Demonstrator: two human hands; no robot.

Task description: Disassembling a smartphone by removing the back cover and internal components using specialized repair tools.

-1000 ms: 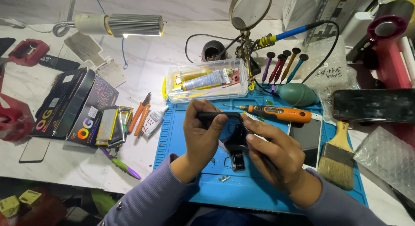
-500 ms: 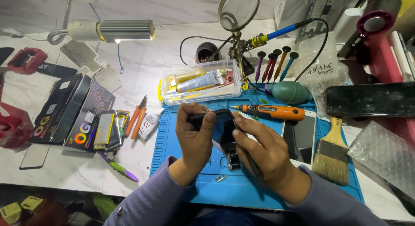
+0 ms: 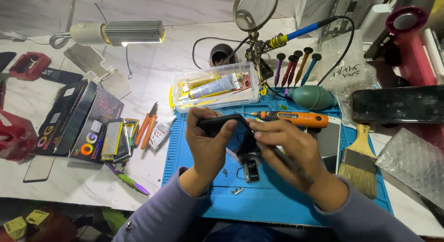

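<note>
Left hand (image 3: 209,142) gripped the black phone (image 3: 226,128) over the blue mat (image 3: 277,200), right hand (image 3: 289,147) pinching a thin tool against it. Risk: a slip could gouge the phone or scatter the screws (image 3: 237,191) at six o'clock. Crowded white worktop (image 3: 92,177), lamp (image 3: 118,33) at ten o'clock.

Two bare hands, lavender-grey knit sleeves, snug cuffs

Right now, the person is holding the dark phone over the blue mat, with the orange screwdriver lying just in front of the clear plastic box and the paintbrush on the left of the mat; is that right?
Not quite: the head view shows the paintbrush at the right edge of the blue mat, not the left. The dark phone, orange screwdriver and clear plastic box are as you say.
</note>
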